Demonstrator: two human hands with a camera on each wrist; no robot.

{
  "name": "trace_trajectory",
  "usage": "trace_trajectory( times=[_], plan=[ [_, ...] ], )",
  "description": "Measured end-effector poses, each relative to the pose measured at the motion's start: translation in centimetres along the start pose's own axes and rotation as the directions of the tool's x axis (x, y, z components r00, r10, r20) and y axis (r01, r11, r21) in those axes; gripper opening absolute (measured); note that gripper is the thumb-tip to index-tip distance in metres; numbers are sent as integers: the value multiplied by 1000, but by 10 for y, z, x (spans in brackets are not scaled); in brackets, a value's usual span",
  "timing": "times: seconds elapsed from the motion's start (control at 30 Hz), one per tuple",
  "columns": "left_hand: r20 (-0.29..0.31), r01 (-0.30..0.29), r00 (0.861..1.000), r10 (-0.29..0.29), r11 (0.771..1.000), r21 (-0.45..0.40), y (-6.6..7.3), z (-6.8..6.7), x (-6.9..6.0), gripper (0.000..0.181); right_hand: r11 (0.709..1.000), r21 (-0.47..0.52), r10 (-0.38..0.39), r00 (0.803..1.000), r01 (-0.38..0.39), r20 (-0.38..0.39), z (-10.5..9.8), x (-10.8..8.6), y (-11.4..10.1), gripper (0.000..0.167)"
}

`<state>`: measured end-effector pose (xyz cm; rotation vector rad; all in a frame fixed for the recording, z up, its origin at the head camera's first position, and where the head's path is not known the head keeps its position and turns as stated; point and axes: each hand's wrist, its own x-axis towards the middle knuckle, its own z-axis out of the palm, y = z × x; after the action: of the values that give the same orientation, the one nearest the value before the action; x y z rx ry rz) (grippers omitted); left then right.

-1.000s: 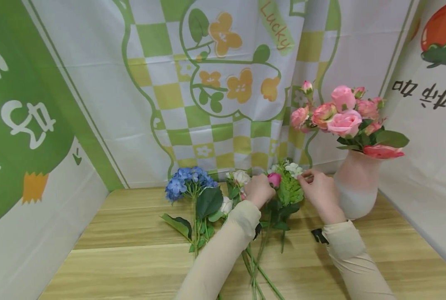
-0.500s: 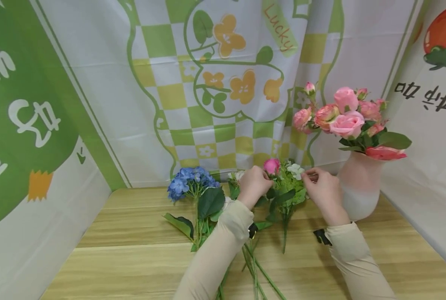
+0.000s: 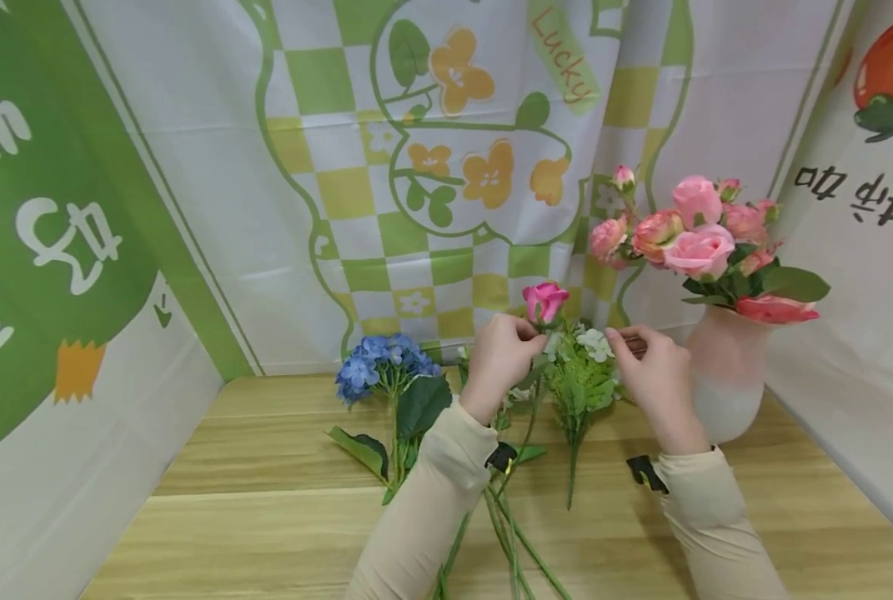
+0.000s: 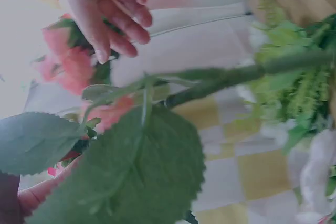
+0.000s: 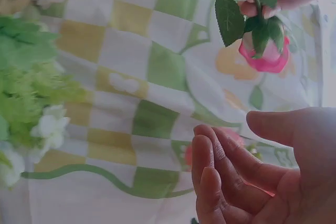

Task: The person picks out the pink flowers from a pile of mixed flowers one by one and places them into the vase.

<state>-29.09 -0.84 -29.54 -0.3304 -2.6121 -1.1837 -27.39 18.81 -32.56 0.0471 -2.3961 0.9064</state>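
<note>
My left hand (image 3: 500,367) pinches a pink rose (image 3: 545,302) by its stem just under the bloom, and the rose stands roughly upright above the table. Its serrated green leaves (image 4: 142,166) fill much of the left wrist view. In the right wrist view the bloom (image 5: 270,56) shows at the top, with left fingertips around the stem. My right hand (image 3: 656,383) is held in the air, loosely bent and holding nothing, between a bunch of greenery with white flowers (image 3: 581,387) and the vase (image 3: 727,387).
Pink roses (image 3: 701,250) fill the pink and white vase at the right. A blue hydrangea (image 3: 386,367) lies at the left of the wooden table (image 3: 266,533). Several loose green stems (image 3: 514,542) lie in front. A printed cloth (image 3: 446,267) hangs behind.
My left hand has lifted the pink rose up from among the lying flowers, clear of the greenery. My right hand has shifted slightly right.
</note>
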Motion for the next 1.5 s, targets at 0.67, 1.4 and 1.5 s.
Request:
trace_trajectory(
  times=[0.67, 1.4, 1.5],
  plan=[
    [-353, -177, 935, 24, 896, -408, -12, -37, -22, 16, 989, 141, 37, 999, -37, 4, -1, 0, -41, 46],
    [-610, -295, 789, -68, 830, -473, -32, -6, -31, 15, 886, 263, -316, 912, 382, -262, 24, -8, -64, 16],
    [-594, -312, 804, -36, 824, -473, -30, -1, -32, 15, 845, 278, -390, 882, 457, -264, 27, -10, -67, 16]
  ],
)
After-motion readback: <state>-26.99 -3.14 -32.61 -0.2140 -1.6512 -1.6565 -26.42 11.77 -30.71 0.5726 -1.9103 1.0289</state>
